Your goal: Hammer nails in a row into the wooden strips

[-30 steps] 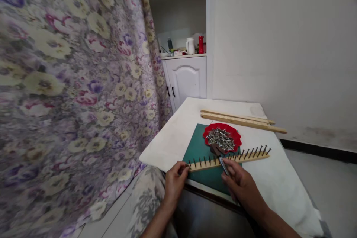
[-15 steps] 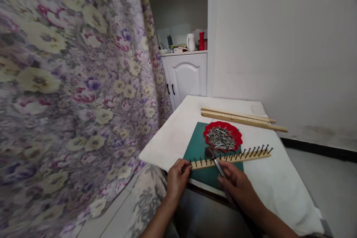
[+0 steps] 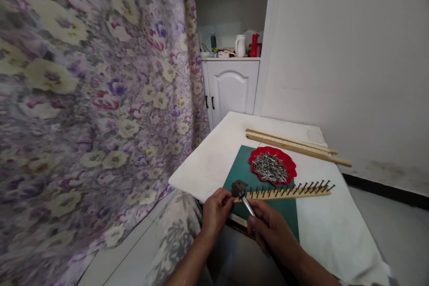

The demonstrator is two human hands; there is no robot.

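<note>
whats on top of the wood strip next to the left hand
Dark nails, some leaning, stick up from the wood strip. The hammer head and the left hand partly cover its left end; any nail behind them is hidden.

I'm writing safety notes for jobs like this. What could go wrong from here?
The brown-headed claw hammer in the right hand is close to the left hand; a stray blow might strike fingers. A glancing hit could bend the slender dark nails standing in the pale wooden strip. The red scalloped dish of silvery nails sits just beyond; a bump might spill it.
</note>
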